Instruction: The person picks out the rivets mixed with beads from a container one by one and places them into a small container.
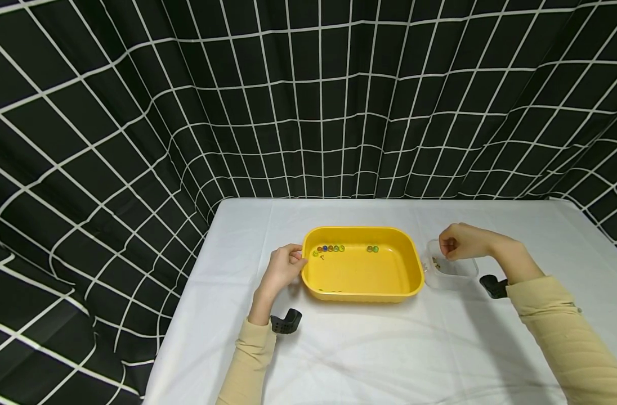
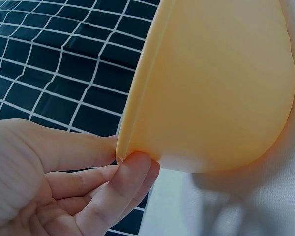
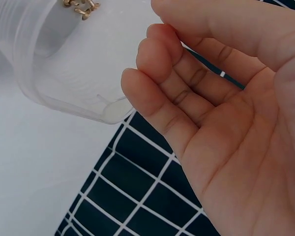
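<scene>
A yellow plastic tub (image 1: 364,288) stands mid-table, and my left hand (image 1: 283,265) pinches its left rim. In the left wrist view, the thumb lies on one side of that rim and the fingers (image 2: 132,172) on the other. Glass marbles (image 1: 331,248) and one small gold-coloured tack (image 1: 322,257) lie inside the tub. To its right is a clear plastic container (image 1: 455,281) with several gold-coloured tacks (image 3: 83,10) in it. My right hand (image 1: 463,241) hovers over this container, fingers bent. The tips of its thumb and forefinger are hidden, so anything between them cannot be told.
A white cloth covers the table (image 1: 379,349). Behind and to the left hangs a black curtain (image 1: 334,112) with a white grid. Each wrist wears a black camera mount, one on the left (image 1: 286,322) and one on the right (image 1: 493,286).
</scene>
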`<state>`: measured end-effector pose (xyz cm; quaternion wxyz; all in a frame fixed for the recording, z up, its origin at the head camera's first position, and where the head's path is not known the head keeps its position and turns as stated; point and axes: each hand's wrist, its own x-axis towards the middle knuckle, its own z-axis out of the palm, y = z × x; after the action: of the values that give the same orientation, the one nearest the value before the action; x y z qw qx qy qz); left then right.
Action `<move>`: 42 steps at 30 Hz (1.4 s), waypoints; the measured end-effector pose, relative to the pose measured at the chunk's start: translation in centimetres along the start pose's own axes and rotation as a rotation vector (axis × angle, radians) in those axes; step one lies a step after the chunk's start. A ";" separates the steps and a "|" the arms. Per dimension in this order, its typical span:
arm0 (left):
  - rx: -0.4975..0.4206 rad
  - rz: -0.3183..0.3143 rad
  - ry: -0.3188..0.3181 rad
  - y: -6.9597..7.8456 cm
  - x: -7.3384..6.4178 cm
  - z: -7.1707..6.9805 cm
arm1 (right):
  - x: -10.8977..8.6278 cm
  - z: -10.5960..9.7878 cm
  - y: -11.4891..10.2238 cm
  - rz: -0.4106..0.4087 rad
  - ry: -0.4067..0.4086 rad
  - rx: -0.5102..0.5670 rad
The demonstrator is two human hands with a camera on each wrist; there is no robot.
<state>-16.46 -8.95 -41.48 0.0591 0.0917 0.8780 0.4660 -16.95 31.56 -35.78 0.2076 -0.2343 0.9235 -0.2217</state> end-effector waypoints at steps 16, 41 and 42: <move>-0.011 -0.005 0.004 0.0 0.0 0.0 | 0.4 -0.7 -0.9 0.025 0.003 -0.025; -0.006 -0.008 0.004 -0.2 0.1 0.1 | 3.0 -1.3 -3.4 -0.047 0.002 -0.024; -0.006 -0.004 0.003 -0.2 0.1 0.1 | 3.2 -1.4 -3.5 -0.049 -0.001 -0.023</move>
<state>-16.58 -8.98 -41.68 0.0589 0.0888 0.8769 0.4687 -18.94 27.52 -33.76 0.2000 -0.2592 0.9199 -0.2160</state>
